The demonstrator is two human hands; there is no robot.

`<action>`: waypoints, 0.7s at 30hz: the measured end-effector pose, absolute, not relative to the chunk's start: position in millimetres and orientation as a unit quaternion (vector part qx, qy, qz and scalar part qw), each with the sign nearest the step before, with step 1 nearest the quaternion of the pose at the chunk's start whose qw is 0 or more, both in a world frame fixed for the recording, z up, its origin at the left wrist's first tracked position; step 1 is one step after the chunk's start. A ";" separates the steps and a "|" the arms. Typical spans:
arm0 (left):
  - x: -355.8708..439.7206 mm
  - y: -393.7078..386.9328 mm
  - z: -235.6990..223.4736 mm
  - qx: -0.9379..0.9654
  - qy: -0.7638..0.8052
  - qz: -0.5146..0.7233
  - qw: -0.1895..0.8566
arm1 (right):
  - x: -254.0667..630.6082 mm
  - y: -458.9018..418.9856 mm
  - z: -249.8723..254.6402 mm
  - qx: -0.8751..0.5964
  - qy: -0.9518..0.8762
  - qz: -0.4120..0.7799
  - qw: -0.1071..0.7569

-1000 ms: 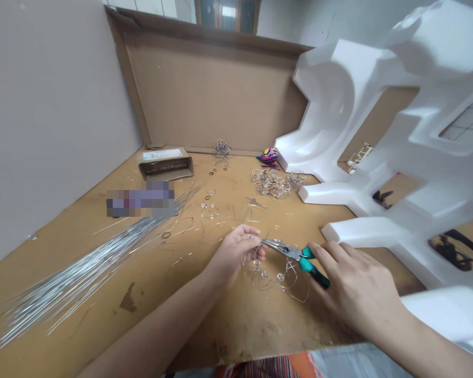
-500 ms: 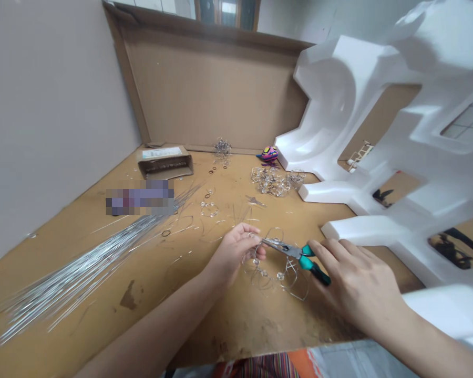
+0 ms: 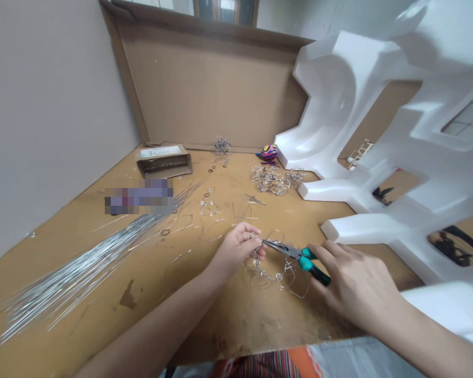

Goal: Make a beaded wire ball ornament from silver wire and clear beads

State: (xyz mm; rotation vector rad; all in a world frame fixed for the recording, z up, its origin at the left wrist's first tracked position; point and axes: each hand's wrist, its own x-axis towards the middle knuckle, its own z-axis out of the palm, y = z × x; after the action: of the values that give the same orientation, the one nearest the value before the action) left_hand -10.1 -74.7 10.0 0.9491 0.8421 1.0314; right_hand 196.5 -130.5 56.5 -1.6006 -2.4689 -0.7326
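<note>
Between the thumb and fingers of my left hand [image 3: 239, 245] is pinched a loop of thin silver wire with clear beads [image 3: 278, 276]. The rest of this beaded wire piece hangs below and to the right of that hand. Closed around the green and black handles of a pair of needle-nose pliers [image 3: 291, 252] is my right hand [image 3: 352, 281]. The pliers' tips point left and meet the wire at my left fingertips. Whether the jaws grip the wire is too small to tell.
A bundle of straight silver wires [image 3: 90, 265] lies at the left. Behind it stand a small open cardboard box [image 3: 164, 163] and a blurred-out purple object [image 3: 140, 197]. Finished-looking wire shapes [image 3: 274, 179] are heaped near white foam packing [image 3: 350, 228]. A cardboard panel [image 3: 216, 89] stands behind.
The plier handles have spread slightly apart and the jaws look a little more parted. Both hands stay in nearly the same place.
</note>
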 end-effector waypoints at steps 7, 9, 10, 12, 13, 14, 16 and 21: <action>-9.3 -72.1 8.2 0.430 0.409 0.447 0.670 | 196.9 -128.2 58.9 -0.551 -0.809 -0.203 0.018; -9.7 -70.0 6.7 0.449 0.425 0.451 0.644 | 196.5 -128.6 59.5 -0.556 -0.803 -0.211 0.017; -9.8 -68.8 5.6 0.458 0.428 0.454 0.633 | 195.9 -129.1 60.1 -0.554 -0.805 -0.211 0.018; -10.2 -66.4 3.2 0.470 0.426 0.458 0.623 | 194.5 -130.8 62.2 -0.543 -0.818 -0.187 0.021; -10.5 -65.1 2.1 0.469 0.424 0.458 0.624 | 194.0 -131.8 63.4 -0.536 -0.828 -0.162 0.022; -11.0 -63.7 1.1 0.466 0.424 0.457 0.627 | 194.0 -132.5 64.7 -0.531 -0.837 -0.134 0.023; -12.8 -61.0 0.1 0.460 0.431 0.446 0.635 | 196.1 -132.3 66.0 -0.536 -0.838 -0.096 0.029; -20.5 -55.6 1.8 0.457 0.440 0.391 0.667 | 211.1 -119.0 53.3 -0.607 -0.785 -0.121 0.042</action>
State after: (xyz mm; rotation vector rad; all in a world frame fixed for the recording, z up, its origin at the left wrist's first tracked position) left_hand -20.5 -55.6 1.8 1.0315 0.9926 0.8834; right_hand 211.1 -119.0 53.3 -1.8558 -2.4007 -0.3707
